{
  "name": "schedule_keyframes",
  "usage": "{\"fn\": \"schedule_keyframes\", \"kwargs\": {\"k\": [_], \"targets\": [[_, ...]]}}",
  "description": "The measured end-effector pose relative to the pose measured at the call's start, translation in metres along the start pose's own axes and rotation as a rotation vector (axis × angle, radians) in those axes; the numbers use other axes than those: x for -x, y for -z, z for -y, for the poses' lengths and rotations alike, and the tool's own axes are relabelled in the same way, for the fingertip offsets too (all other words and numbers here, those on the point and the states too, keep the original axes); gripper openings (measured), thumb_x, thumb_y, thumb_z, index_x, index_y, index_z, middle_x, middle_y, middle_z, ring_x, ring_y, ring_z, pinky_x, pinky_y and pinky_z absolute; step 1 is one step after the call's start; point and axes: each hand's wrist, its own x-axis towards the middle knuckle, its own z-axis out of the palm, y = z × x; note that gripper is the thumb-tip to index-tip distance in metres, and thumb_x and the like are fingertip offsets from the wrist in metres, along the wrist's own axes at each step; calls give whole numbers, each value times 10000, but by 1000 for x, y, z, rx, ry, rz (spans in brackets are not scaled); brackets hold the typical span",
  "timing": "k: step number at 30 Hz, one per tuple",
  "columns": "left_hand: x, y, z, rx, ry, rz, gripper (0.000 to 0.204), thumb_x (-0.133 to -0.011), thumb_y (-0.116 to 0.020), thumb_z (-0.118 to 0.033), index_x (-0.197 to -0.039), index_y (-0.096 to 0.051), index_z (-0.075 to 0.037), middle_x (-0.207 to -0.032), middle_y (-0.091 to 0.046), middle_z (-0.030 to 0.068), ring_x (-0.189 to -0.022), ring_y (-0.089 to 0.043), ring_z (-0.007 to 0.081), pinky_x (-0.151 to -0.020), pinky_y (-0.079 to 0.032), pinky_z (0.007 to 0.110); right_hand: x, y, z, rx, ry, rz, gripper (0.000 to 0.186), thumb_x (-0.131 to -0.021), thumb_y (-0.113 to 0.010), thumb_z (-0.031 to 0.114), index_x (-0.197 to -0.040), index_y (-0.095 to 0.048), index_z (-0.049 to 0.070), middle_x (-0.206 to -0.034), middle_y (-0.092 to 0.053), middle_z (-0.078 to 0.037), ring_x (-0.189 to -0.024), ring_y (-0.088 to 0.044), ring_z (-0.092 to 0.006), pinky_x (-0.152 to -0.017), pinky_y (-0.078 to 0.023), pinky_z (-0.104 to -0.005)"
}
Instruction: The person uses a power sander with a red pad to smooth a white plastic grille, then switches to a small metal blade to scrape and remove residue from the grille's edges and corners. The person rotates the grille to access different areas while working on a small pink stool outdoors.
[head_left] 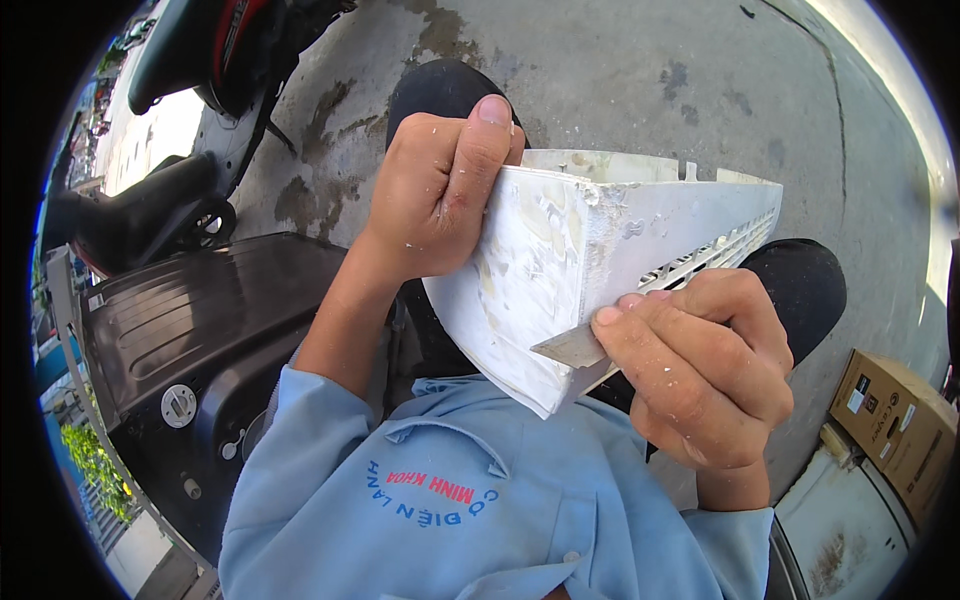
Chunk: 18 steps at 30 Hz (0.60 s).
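A white plastic casing (530, 260) with a scuffed, flaking end panel and a slotted grille along its side rests tilted over my lap. My left hand (440, 190) is closed around its upper left edge, thumb on top and the other fingers mostly hidden behind. My right hand (700, 370) pinches a thin, flat metal blade (565, 347), which lies against the lower part of the casing's near corner, just below the grille.
At the upper left stands a motor scooter (130, 210). A dark brown appliance with a dial (200, 310) is beside me on the left. A cardboard box (890, 420) rests on a worn white metal unit (840, 520) at lower right. Stained concrete floor (650, 70) surrounds me.
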Motion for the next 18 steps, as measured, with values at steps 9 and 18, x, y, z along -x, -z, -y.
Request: {"fn": "schedule_keyframes", "kwargs": {"k": [9, 18], "targets": [[-2, 1, 2, 19, -36, 3, 537, -1111, -368, -203, -646, -484, 38, -539, -409, 64, -496, -308, 152, -471, -318, 317, 1, -1, -6, 7, -30, -19, 351, -628, -718, -115, -946, -754, 29, -840, -691, -61, -683, -598, -197, -560, -461, -293], [-3, -2, -6, 6, -22, -7, 561, -1114, -350, -216, -617, -467, 15, -523, -386, 52, -466, -306, 150, -459, -313, 321, 1, 1, -1, -1, -51, -8, 276, -683, -711, -90, -924, -760, 34, -836, -686, -57, -696, -606, -194, -581, -473, -300]]}}
